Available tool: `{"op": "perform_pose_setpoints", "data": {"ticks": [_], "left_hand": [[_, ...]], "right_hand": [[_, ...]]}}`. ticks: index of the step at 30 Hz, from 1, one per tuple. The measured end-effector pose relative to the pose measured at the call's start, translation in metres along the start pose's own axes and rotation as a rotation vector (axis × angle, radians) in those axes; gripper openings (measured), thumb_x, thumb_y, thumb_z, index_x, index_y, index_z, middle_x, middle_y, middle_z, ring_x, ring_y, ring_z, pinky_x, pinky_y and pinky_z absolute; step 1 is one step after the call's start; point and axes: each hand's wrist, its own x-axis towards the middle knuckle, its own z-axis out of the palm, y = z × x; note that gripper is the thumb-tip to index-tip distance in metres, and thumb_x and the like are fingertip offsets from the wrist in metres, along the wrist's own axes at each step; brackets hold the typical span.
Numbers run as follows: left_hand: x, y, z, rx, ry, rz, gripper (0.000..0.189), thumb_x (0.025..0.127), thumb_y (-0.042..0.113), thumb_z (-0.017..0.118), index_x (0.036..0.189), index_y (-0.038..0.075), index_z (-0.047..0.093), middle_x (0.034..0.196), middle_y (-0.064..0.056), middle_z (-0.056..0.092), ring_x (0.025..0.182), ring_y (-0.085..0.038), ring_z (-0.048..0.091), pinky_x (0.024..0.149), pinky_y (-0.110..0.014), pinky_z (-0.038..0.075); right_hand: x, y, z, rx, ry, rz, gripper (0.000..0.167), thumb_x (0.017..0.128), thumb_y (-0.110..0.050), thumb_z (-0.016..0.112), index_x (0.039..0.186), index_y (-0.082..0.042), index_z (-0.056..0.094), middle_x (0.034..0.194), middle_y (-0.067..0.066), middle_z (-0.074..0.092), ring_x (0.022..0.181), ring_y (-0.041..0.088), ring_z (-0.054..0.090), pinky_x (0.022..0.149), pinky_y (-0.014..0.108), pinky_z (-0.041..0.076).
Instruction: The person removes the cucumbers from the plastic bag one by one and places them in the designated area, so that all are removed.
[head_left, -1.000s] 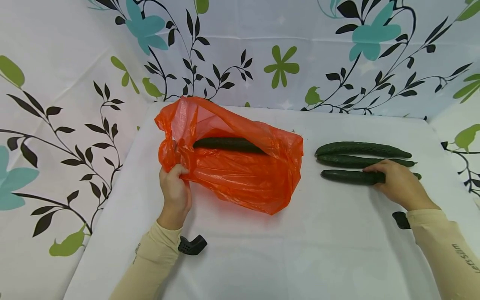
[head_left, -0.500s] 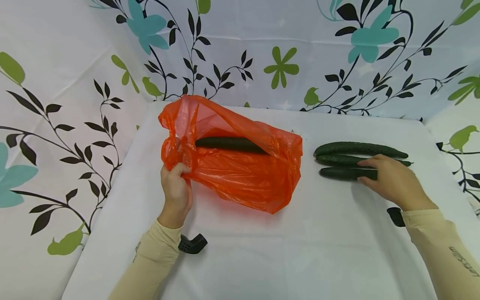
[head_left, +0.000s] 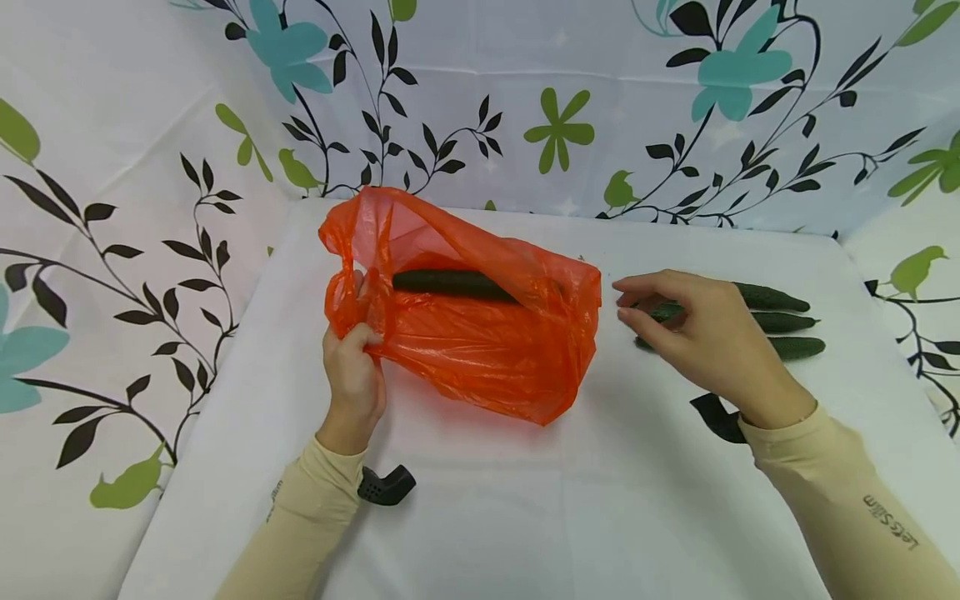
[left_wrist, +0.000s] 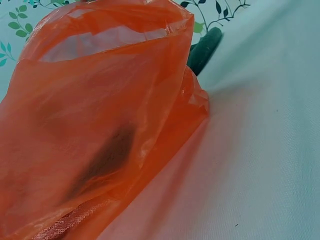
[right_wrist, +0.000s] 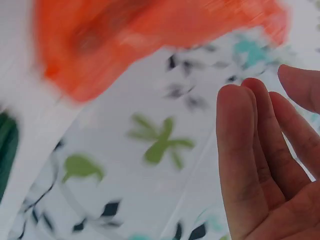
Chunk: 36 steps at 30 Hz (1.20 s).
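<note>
A crinkled orange plastic bag (head_left: pixel 480 358) lies on the table, its mouth toward the left and top. Inside it a dark green cucumber (head_left: pixel 450 283) shows through the opening. My left hand (head_left: pixel 352 383) grips the bag's left edge, thumb in front. Three more cucumbers (head_left: pixel 783 322) lie side by side to the right, their middles hidden by my right hand (head_left: pixel 705 342). That hand hovers above them with nothing in it, fingertips pointing left at the bag. In the right wrist view its fingers (right_wrist: pixel 235 140) are nearly straight and the thumb stands apart.
A white cloth covers the table (head_left: pixel 495 525). Behind it hangs a curtain (head_left: pixel 630 50) printed with leaves, birds and flowers. A black wrist device (head_left: pixel 386 485) sits at the left wrist, and another black device (head_left: pixel 718 417) at the right.
My right hand has let go of the nearest cucumber, risen and moved left toward the bag. The left hand keeps its grip on the bag, almost unmoved.
</note>
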Motion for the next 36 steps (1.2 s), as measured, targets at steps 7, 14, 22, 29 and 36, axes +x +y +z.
{"op": "perform_pose_setpoints", "data": {"ticks": [7, 14, 22, 29, 36], "left_hand": [[0.0, 0.001, 0.0, -0.025, 0.006, 0.006, 0.071, 0.081, -0.01, 0.035, 0.151, 0.001, 0.034, 0.152, -0.004, 0.042, 0.137, -0.027, 0.038, 0.113, -0.036, 0.039], [-0.001, 0.0, -0.003, -0.029, 0.01, 0.001, 0.072, 0.08, -0.011, 0.035, 0.151, 0.0, 0.033, 0.152, -0.003, 0.043, 0.138, -0.026, 0.038, 0.113, -0.035, 0.038], [-0.003, -0.002, -0.004, -0.046, 0.012, -0.004, 0.073, 0.078, -0.012, 0.036, 0.151, -0.003, 0.035, 0.152, -0.002, 0.046, 0.137, -0.025, 0.041, 0.113, -0.034, 0.038], [-0.006, -0.002, -0.005, -0.063, 0.001, -0.015, 0.072, 0.075, -0.012, 0.035, 0.146, -0.006, 0.039, 0.15, -0.006, 0.049, 0.135, -0.027, 0.042, 0.112, -0.035, 0.038], [-0.006, -0.003, -0.007, -0.071, -0.023, -0.041, 0.073, 0.074, -0.013, 0.034, 0.146, -0.006, 0.039, 0.149, -0.006, 0.049, 0.135, -0.026, 0.042, 0.113, -0.035, 0.037]], "right_hand": [[0.014, -0.039, 0.019, 0.203, -0.119, -0.084, 0.027, 0.092, -0.013, 0.074, 0.119, -0.015, 0.074, 0.1, -0.012, 0.072, 0.092, 0.005, 0.064, 0.062, 0.028, 0.058], [0.031, -0.068, 0.045, 0.447, -0.309, -0.092, 0.027, 0.094, -0.019, 0.073, 0.12, -0.015, 0.073, 0.103, -0.01, 0.073, 0.096, 0.007, 0.066, 0.073, 0.032, 0.058], [0.045, -0.087, 0.077, 0.768, -0.528, -0.011, 0.034, 0.096, -0.01, 0.068, 0.13, -0.005, 0.066, 0.111, 0.003, 0.074, 0.103, 0.022, 0.07, 0.08, 0.04, 0.061], [0.059, -0.093, 0.098, 1.011, -0.568, 0.023, 0.039, 0.096, -0.009, 0.065, 0.135, -0.003, 0.062, 0.119, 0.01, 0.071, 0.109, 0.033, 0.068, 0.082, 0.047, 0.06], [0.082, -0.079, 0.112, 1.13, -0.545, 0.156, 0.038, 0.098, -0.007, 0.064, 0.135, -0.003, 0.062, 0.125, 0.014, 0.069, 0.115, 0.038, 0.064, 0.088, 0.052, 0.057]]}}
